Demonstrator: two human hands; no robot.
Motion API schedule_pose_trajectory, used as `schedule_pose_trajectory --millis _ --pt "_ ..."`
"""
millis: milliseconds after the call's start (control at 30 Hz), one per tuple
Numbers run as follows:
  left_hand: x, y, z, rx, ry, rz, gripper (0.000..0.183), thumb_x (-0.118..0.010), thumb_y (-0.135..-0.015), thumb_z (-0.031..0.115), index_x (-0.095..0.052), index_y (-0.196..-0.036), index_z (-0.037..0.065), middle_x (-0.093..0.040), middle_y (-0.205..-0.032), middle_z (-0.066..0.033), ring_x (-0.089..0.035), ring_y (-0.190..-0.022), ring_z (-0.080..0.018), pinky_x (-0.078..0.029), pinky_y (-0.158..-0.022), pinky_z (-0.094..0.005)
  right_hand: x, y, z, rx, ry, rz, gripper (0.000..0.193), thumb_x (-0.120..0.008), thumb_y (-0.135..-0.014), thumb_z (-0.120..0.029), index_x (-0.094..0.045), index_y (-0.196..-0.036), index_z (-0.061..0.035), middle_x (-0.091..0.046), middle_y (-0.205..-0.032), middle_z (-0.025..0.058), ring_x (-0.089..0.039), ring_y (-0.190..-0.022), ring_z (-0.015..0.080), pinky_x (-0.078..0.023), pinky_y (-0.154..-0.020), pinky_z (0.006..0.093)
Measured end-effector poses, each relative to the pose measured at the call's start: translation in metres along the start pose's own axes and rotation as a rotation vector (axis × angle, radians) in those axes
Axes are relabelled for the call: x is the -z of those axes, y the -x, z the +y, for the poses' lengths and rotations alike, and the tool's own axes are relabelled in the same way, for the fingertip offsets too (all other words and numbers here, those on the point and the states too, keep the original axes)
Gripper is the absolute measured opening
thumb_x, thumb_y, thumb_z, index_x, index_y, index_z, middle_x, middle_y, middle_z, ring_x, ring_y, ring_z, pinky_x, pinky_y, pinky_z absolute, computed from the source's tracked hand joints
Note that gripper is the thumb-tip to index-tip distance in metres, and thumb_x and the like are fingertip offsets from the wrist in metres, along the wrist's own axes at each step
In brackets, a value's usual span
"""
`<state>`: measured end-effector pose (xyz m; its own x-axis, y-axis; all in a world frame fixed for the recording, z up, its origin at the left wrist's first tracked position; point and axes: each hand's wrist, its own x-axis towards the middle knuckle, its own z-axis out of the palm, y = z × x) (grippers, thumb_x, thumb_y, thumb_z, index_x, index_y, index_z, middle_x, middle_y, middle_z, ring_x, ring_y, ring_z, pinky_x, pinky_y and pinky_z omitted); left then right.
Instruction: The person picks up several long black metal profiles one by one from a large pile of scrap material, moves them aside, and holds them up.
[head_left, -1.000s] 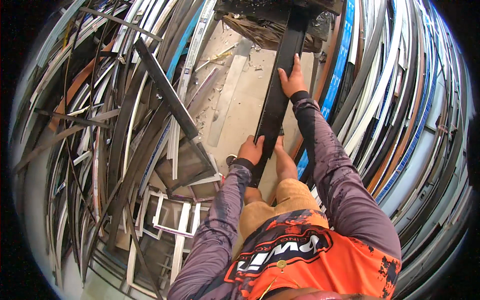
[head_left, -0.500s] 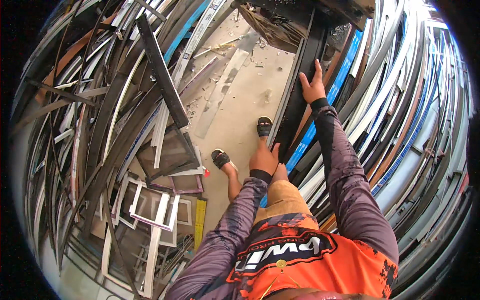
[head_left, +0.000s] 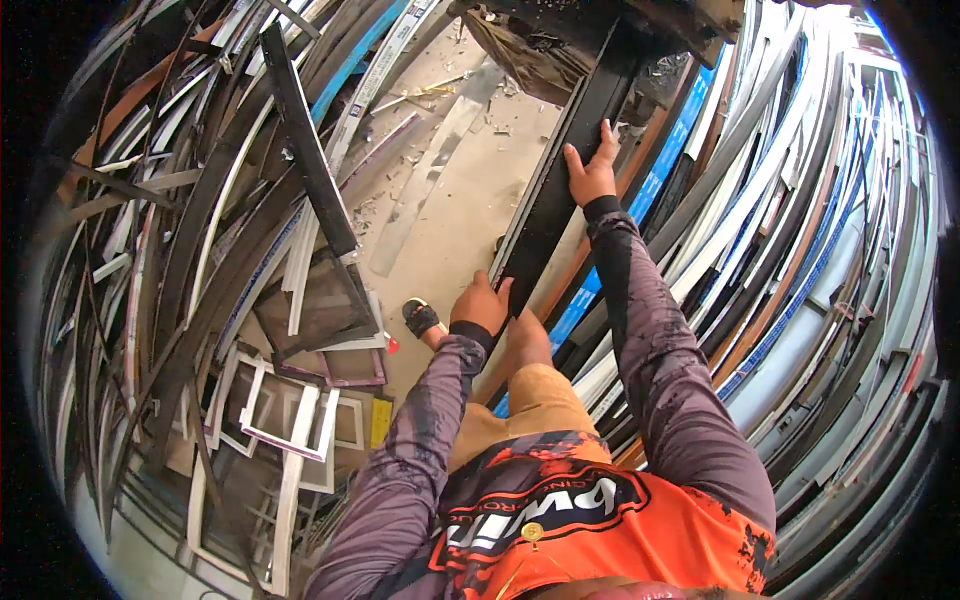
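A long black metal profile (head_left: 560, 190) with a ridged left side runs away from me, slanting up to the right. My left hand (head_left: 482, 305) is closed on its near end, thumb on the right and fingers round the left edge. Farther along, my right hand (head_left: 594, 175) grips its right edge, thumb laid over the top and the other fingers along the side, partly hidden. The profile's far end reaches a dark, worn machine or bench (head_left: 660, 35) at the top, where its tip is hard to make out.
Long profiles in white, brown and blue (head_left: 690, 110) are stacked on the right. Another heap lies left, with a loose black bar (head_left: 310, 150) across it. White frames (head_left: 290, 440) and mesh screens (head_left: 315, 310) lie lower left. Scraps and a flat strip (head_left: 425, 190) litter the concrete floor (head_left: 470, 200).
Both hands and the black profile have shifted left in the view, and its near end has swung left. The sandal on my right foot is now mostly hidden behind the profile.
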<state>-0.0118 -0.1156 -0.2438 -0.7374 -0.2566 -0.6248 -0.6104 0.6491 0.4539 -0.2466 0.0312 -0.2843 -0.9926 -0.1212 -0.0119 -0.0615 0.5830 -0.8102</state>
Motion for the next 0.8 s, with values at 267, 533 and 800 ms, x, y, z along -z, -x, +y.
schedule_pose_trajectory --millis 267,533,800 --pt "-0.026 0.019 0.027 0.043 0.08 -0.021 0.053 -0.054 -0.092 0.044 -0.049 -0.116 -0.003 -0.065 -0.085 -0.0271 -0.064 -0.076 -0.0456 -0.051 -0.066 -0.053 0.023 -0.004 0.021 -0.034 -0.143 -0.085 0.083 -0.065 -0.09 -0.022 -0.01 -0.149 -0.0047 -0.037 -0.142 0.0276 -0.042 -0.13 0.036 -0.033 -0.108 0.0364" --pt "-0.049 0.052 0.069 -0.007 0.211 -0.03 0.05 -0.05 -0.094 0.045 -0.045 -0.104 -0.004 -0.061 -0.085 -0.0324 -0.062 -0.076 -0.0486 -0.05 -0.066 -0.055 0.06 -0.013 0.026 -0.012 -0.025 -0.134 0.077 -0.066 -0.089 -0.019 -0.019 -0.148 -0.0054 -0.043 -0.139 0.0233 -0.047 -0.125 0.0299 -0.037 -0.105 0.0346" --pt "-0.027 0.036 0.046 0.046 0.168 -0.14 0.054 -0.051 -0.094 0.041 -0.04 -0.12 -0.005 -0.062 -0.085 -0.0318 -0.062 -0.078 -0.0482 -0.05 -0.068 -0.0536 0.037 -0.01 0.02 0.022 0.111 -0.038 0.078 -0.067 -0.088 -0.019 -0.019 -0.147 -0.0023 -0.041 -0.14 0.0242 -0.044 -0.129 0.0315 -0.035 -0.106 0.0351"
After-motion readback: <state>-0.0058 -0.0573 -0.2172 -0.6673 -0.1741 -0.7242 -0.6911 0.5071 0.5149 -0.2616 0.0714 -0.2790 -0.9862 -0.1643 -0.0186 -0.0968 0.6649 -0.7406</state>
